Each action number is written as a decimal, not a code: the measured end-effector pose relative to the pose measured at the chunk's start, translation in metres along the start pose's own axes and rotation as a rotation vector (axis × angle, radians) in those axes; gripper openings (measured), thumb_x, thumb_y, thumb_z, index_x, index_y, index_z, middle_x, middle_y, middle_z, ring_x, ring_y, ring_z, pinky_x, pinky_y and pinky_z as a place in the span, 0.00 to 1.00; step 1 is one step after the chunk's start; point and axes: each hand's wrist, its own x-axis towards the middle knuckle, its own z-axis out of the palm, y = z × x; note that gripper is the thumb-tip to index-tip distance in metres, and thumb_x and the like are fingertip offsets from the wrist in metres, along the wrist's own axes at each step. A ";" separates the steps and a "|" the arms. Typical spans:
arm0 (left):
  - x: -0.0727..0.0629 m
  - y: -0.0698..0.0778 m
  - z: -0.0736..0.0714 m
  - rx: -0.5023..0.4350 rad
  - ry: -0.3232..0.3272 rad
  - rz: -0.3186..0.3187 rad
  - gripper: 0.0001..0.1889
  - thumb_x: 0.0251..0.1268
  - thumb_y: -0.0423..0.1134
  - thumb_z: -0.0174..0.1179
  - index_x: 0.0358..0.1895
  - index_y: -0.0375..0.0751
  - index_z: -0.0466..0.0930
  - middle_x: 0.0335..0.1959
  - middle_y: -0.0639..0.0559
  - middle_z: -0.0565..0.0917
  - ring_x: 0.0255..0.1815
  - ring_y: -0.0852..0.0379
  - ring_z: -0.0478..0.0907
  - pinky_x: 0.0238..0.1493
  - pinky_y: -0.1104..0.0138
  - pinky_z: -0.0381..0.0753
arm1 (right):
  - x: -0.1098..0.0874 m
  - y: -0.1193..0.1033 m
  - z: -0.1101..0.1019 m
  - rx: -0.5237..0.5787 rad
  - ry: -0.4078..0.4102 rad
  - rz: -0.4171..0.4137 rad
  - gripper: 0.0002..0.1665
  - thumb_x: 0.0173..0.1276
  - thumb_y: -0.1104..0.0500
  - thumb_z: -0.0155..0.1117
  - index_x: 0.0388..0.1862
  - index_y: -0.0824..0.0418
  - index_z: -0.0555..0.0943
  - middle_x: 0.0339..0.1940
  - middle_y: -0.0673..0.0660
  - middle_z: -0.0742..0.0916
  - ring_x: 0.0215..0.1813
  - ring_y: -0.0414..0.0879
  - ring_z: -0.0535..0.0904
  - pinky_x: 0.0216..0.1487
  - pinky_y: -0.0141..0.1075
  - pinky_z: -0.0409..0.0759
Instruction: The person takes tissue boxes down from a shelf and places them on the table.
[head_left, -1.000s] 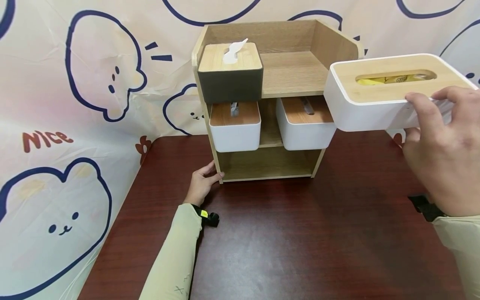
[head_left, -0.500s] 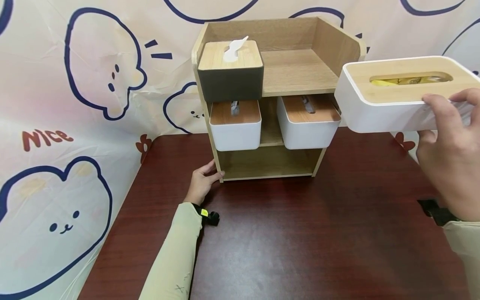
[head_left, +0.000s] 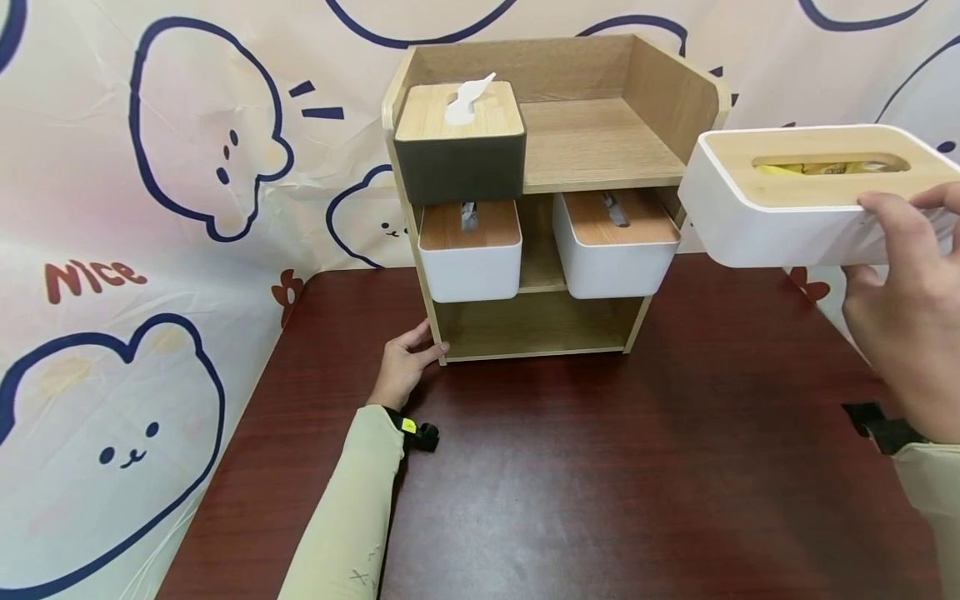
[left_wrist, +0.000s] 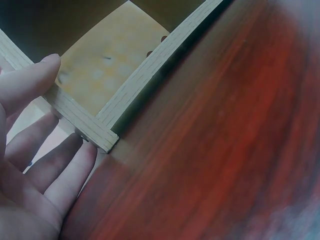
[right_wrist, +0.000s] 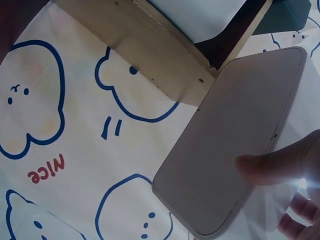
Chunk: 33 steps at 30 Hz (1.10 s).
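Observation:
My right hand [head_left: 911,312] holds a white tissue box [head_left: 795,237] in the air, to the right of a small wooden shelf [head_left: 585,142]. Its fingers lie on the light wood lid, and a yellow packet shows in the slot. In the right wrist view the thumb [right_wrist: 275,166] presses the box's flat underside [right_wrist: 220,135]. Low on the shelf's left side, my left hand [head_left: 401,367] grips the side panel near its bottom corner. The left wrist view has the thumb [left_wrist: 32,82] at the panel's front edge [left_wrist: 75,112] and the fingers along its outer face.
A dark grey tissue box [head_left: 460,171] sits at the top left of the shelf. Two white tissue boxes, one on the left [head_left: 470,277] and one on the right [head_left: 622,271], stand on the middle level and jut forward. A dark red table [head_left: 600,467] lies beneath.
My right hand has carried the white tissue box rightward and slightly down, away from the shelf, slowing in the last half second. The left hand stays at the side panel.

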 end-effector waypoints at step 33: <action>0.000 0.002 -0.001 0.012 -0.005 -0.013 0.34 0.54 0.42 0.74 0.67 0.51 0.74 0.63 0.50 0.76 0.68 0.60 0.64 0.57 0.64 0.73 | -0.021 0.033 0.011 0.000 -0.051 -0.014 0.29 0.62 0.79 0.51 0.62 0.64 0.73 0.62 0.72 0.71 0.69 0.60 0.61 0.69 0.52 0.56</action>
